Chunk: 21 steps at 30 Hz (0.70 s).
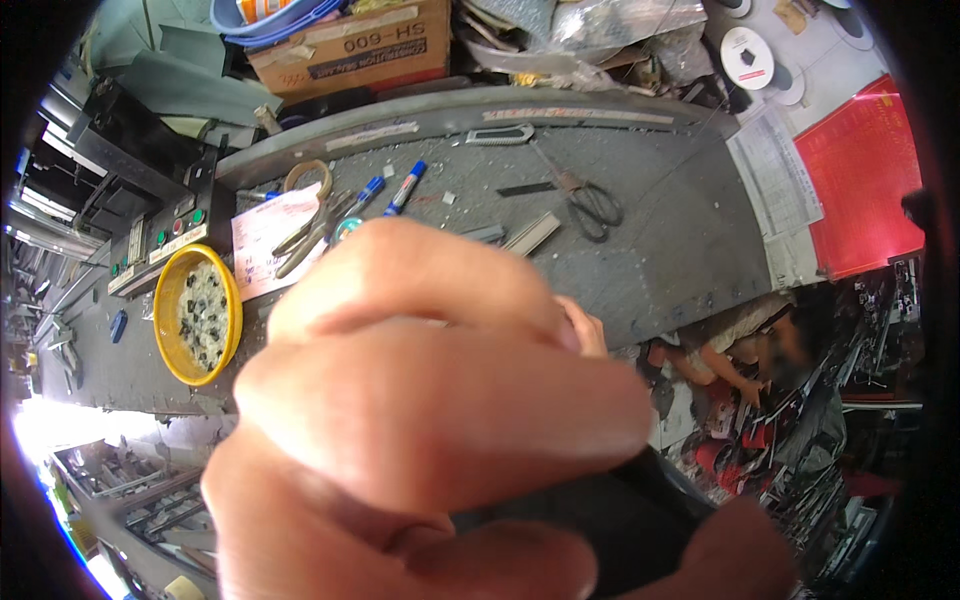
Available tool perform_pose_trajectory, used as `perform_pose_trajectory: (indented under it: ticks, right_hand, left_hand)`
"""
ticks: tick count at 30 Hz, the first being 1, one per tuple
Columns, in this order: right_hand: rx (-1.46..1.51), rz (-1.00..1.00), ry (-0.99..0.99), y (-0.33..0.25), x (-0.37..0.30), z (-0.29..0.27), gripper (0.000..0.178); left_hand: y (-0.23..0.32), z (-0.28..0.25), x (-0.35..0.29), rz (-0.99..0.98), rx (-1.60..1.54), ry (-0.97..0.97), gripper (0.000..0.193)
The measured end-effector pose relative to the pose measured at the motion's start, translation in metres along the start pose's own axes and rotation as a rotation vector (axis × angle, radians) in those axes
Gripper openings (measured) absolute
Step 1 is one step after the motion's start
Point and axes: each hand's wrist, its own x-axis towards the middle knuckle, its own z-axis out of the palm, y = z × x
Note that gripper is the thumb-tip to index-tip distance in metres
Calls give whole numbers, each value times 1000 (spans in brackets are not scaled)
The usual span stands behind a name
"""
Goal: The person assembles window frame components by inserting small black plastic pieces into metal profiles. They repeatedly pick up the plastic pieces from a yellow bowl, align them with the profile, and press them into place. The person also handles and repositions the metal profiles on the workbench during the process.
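Note:
My left hand fills the middle of the view, very close and partly blurred. Its fingers are curled and point to the right, with the palm side hidden. Whatever they hold, if anything, cannot be made out. Behind them a fingertip shows; whose hand it belongs to is unclear. At the lower right a smeared patch of skin looks like part of my right hand, its fingers not readable. A dark area lies between the two. Beyond my left hand, a pink paper sheet and pliers lie on the grey bench.
A yellow basket of small dark parts stands left. Blue markers, a tape roll, a utility knife and scissors lie on the bench. Behind are a cardboard box and red sheet. Another person's arm shows right.

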Motion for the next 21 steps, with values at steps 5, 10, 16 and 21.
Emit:
perform_pose_trajectory:
  ticks: [5,10,16,21]
  right_hand:
    - [-106,159,9,31,9,-38,23]
    - [-163,45,109,69,48,-80,26]
    - [-71,99,120,139,120,-149,26]
    - [-466,-26,442,240,201,-203,23]
  left_hand:
    - [-11,9,-2,296,-62,255,7]
    - [-32,16,-2,1038,-400,366,23]
    - [-16,56,-4,1318,-532,399,33]
    - [-10,74,-11,1386,-700,344,11]
